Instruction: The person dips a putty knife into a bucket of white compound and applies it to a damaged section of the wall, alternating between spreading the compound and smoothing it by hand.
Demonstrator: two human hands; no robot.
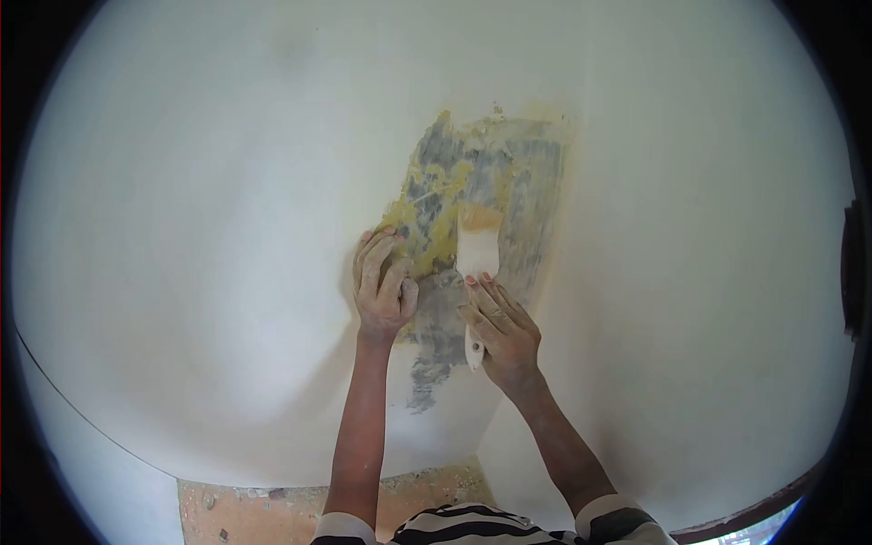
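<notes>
A paintbrush [479, 252] with tan bristles, a wide whitish band and a white handle is in my right hand [505, 334]. Its bristles point up and lie over the scraped patch [531, 182] of wall. My fingers and thumb close around the handle, whose holed end sticks out below. To the left, my left hand [382, 283] is at the patch's lower left edge with its fingers curled. Whatever it may hold is hidden by the fingers. The patch is grey with yellowish remnants and ragged edges. Pale dust coats both hands.
White wall [227, 227] surrounds the patch, and an inside corner runs down just right of it. Below lies an orange-brown floor [272, 513] scattered with debris. A dark frame piece [852, 272] stands at the far right edge.
</notes>
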